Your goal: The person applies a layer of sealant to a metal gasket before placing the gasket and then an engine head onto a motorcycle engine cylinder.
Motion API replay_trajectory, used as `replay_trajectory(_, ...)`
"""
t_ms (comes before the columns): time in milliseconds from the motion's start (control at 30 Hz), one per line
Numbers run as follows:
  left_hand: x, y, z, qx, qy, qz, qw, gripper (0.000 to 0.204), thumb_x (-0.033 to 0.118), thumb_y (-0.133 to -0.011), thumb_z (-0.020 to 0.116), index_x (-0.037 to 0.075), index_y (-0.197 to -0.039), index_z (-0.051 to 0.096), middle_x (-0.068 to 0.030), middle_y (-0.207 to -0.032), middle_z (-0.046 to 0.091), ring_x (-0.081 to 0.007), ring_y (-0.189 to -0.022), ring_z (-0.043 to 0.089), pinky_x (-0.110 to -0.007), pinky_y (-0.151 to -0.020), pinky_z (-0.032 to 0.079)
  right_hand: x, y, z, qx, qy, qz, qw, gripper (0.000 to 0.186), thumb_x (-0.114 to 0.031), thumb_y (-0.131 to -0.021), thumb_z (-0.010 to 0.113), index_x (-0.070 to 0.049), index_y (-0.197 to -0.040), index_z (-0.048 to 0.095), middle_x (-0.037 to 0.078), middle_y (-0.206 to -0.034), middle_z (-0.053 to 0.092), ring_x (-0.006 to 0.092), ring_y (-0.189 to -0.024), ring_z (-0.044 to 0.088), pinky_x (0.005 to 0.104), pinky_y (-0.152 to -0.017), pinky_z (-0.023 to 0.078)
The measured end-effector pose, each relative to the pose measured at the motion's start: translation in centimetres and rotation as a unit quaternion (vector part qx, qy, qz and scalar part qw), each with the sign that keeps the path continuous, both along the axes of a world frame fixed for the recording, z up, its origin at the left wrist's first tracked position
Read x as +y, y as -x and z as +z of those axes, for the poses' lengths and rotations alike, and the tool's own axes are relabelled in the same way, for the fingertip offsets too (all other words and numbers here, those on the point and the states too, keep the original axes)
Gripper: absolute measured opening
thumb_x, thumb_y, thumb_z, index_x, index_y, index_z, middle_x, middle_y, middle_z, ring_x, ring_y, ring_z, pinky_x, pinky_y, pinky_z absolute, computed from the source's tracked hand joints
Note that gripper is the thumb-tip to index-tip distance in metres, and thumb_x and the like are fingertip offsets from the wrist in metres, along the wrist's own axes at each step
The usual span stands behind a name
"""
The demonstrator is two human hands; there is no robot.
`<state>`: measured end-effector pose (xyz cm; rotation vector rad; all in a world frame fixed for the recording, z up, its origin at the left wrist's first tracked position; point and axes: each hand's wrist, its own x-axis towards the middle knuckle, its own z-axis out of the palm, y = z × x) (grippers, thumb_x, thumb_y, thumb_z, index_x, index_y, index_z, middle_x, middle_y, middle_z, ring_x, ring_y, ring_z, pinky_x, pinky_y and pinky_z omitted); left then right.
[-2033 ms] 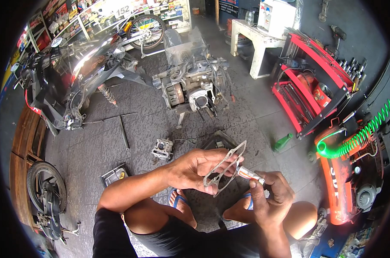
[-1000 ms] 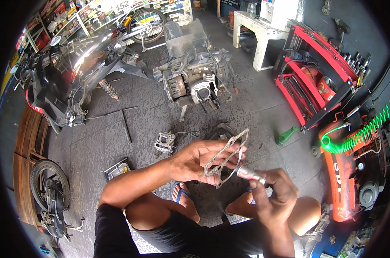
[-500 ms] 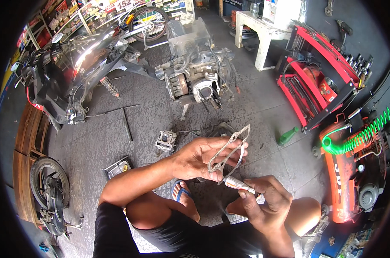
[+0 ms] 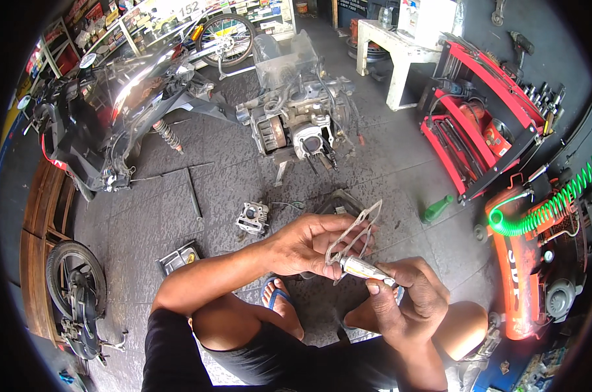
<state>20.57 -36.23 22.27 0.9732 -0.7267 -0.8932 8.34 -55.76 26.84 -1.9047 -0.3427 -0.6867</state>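
Observation:
My left hand [image 4: 309, 245] holds a thin, pale gasket [image 4: 372, 214] by its lower end, between thumb and fingers, tilted up and to the right. Pinched between thumb and fingers of my right hand [image 4: 410, 297] is a small white tube [image 4: 364, 269] with orange markings. Its tip points left and meets the lower part of the gasket, close to my left thumb. Whether any paste comes out is too small to see. Both hands are above my knees. Beyond my left wrist, a metal engine cylinder part [image 4: 252, 217] lies on the floor.
An engine [image 4: 296, 124] stands ahead on the tiled floor, with a partly stripped motorcycle [image 4: 113, 111] to its left. A red tool cart [image 4: 485, 117], a green bottle [image 4: 438, 208] and an orange compressor [image 4: 513, 274] are on the right. A wheel [image 4: 76, 281] rests at the left.
The gasket has turned in my left hand and now shows more edge-on. My right hand and the tube have shifted slightly right and down.

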Motion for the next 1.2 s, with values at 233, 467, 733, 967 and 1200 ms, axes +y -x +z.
replay_trajectory(233, 0.4, 0.1, 0.1, 0.0, -0.03, -0.013, 0.999, 0.087, 0.023, -0.078, 0.086, 0.003, -0.149, 0.04, -0.009, -0.142, 0.049, -0.021, -0.128, 0.049, -0.033, -0.087, 0.056, -0.1, -0.6, -0.5, -0.008, -0.02, -0.051, 0.998, 0.017, -0.002, -0.083, 0.078, 0.004, -0.097, 0.071, 0.01, -0.081, 0.067, 0.0114, -0.062, 0.061, 0.0231, -0.052, 0.047)
replay_trajectory(467, 0.7, 0.0, 0.7, 0.006, -0.02, -0.019, 1.0, 0.088, 0.018, -0.076, 0.086, 0.005, -0.15, 0.041, -0.0105, -0.141, 0.05, -0.0262, -0.13, 0.049, -0.035, -0.089, 0.055, -1.0, -0.7, -1.2, 0.059, -0.016, -0.127, 0.99, 0.012, -0.004, -0.085, 0.076, 0.003, -0.093, 0.069, 0.008, -0.079, 0.066, 0.008, -0.055, 0.054, 0.0231, -0.048, 0.041)
replay_trajectory(733, 0.3, -0.4, -0.3, -0.051, -0.016, -0.008, 0.999, 0.085, 0.019, -0.078, 0.085, 0.003, -0.149, 0.042, -0.0111, -0.136, 0.054, -0.0224, -0.121, 0.053, -0.029, -0.085, 0.055, -0.3, -0.3, -0.7, 0.088, -0.036, -0.105, 0.99, 0.013, -0.003, -0.087, 0.073, 0.006, -0.096, 0.068, 0.009, -0.082, 0.064, 0.0095, -0.066, 0.059, 0.0235, -0.058, 0.044)
replay_trajectory(967, -0.1, 0.0, -0.1, 0.015, -0.013, 0.015, 1.0, 0.085, 0.027, -0.076, 0.088, -0.002, -0.144, 0.046, -0.0105, -0.131, 0.059, -0.0202, -0.117, 0.057, -0.037, -0.101, 0.046, 0.0, 0.0, -0.4, 0.047, -0.043, -0.009, 0.998, 0.017, -0.006, -0.085, 0.077, 0.005, -0.095, 0.069, 0.012, -0.084, 0.067, 0.0143, -0.068, 0.062, 0.0256, -0.06, 0.047)
replay_trajectory(1200, -0.5, 0.0, 0.0, 0.023, 0.031, 0.044, 0.998, 0.082, 0.031, -0.077, 0.086, 0.005, -0.145, 0.049, -0.0129, -0.128, 0.06, -0.0224, -0.115, 0.058, -0.038, -0.098, 0.047, -0.4, 0.2, -1.2, 0.043, 0.014, 0.026, 0.999, 0.017, -0.006, -0.083, 0.078, 0.004, -0.094, 0.07, 0.013, -0.083, 0.069, 0.0167, -0.063, 0.066, 0.026, -0.052, 0.049)
